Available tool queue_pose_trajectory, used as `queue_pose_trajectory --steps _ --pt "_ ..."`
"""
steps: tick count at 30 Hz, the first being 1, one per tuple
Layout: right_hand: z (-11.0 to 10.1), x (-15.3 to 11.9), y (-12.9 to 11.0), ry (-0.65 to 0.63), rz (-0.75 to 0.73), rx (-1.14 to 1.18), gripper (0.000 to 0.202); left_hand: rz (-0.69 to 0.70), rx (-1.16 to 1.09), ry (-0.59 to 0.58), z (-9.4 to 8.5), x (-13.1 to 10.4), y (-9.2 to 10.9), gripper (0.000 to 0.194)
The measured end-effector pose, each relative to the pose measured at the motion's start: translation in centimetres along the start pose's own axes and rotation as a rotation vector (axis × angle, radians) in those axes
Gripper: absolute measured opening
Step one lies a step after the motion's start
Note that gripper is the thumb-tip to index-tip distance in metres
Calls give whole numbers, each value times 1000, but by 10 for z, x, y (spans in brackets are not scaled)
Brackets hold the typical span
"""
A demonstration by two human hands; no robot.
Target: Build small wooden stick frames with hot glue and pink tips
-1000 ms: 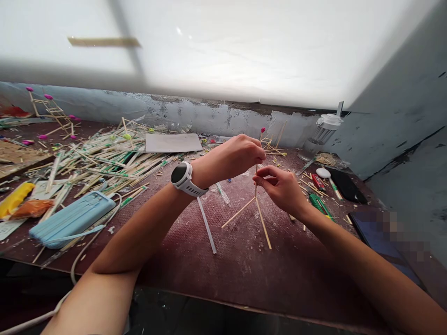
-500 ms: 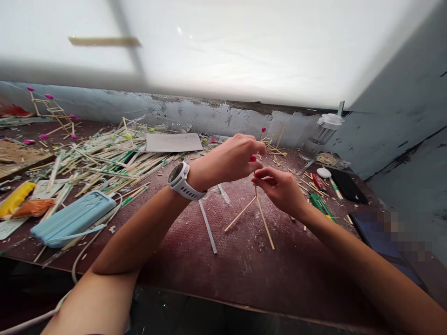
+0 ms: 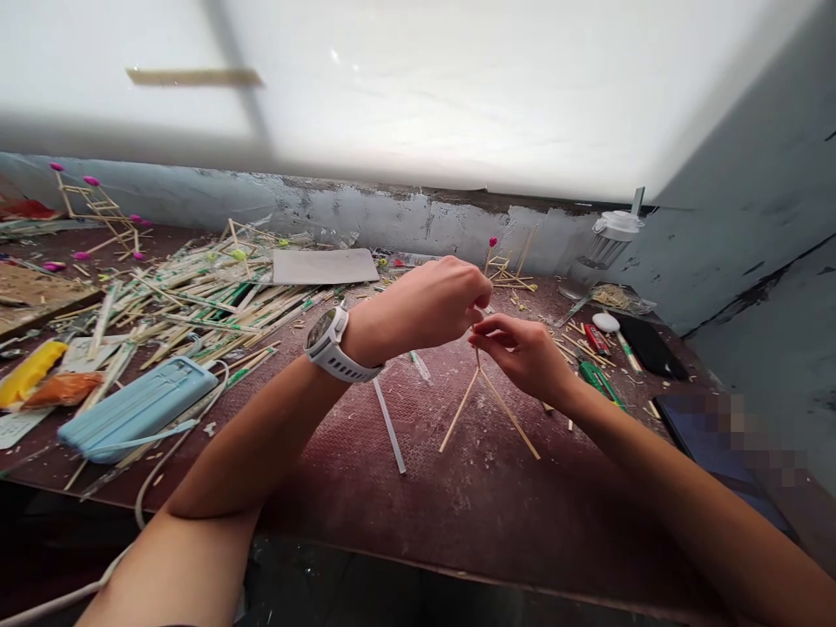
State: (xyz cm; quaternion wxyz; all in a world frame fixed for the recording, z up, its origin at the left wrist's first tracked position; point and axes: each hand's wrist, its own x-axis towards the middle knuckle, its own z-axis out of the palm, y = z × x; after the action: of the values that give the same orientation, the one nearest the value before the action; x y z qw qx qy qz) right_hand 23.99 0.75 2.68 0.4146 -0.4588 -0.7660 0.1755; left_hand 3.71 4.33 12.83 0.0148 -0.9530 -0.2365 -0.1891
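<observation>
Thin wooden sticks joined near one end (image 3: 509,413) spread downward like an upside-down V over the dark red table (image 3: 366,514). My right hand (image 3: 526,353) pinches the upper part of this stick piece between thumb and fingers. Just above and to the left, my left hand (image 3: 434,300) is closed at its top, knuckles up, with a white watch on the wrist. The left fingertips are mostly hidden, and so is the very top of the piece. A translucent glue stick (image 3: 390,427) lies on the table left of the wooden legs.
A pile of sticks (image 3: 189,305), a light blue power bank (image 3: 138,407) and a grey-white flat piece (image 3: 325,266) are at left. Stick models with pink balls (image 3: 101,205) stand at far left. A clear bottle (image 3: 604,248), green cutter (image 3: 599,383) and black phone (image 3: 651,347) lie right.
The stick piece has turned, its two legs now pointing more to the right. My left hand has rolled over, and the pink ball near its fingers is now hidden.
</observation>
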Motion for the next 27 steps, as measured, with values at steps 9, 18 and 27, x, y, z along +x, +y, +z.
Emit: queue_pose_trajectory --steps 9,18,27 --pt "-1 0 0 -13 -13 -1 18 24 -11 -36 -3 1 -2 18" --pt "-1 1 4 -1 4 16 21 48 5 -81 -6 -7 -3 37" --pt "-1 2 5 -26 26 53 23 136 -43 -46 -3 -1 -10 24"
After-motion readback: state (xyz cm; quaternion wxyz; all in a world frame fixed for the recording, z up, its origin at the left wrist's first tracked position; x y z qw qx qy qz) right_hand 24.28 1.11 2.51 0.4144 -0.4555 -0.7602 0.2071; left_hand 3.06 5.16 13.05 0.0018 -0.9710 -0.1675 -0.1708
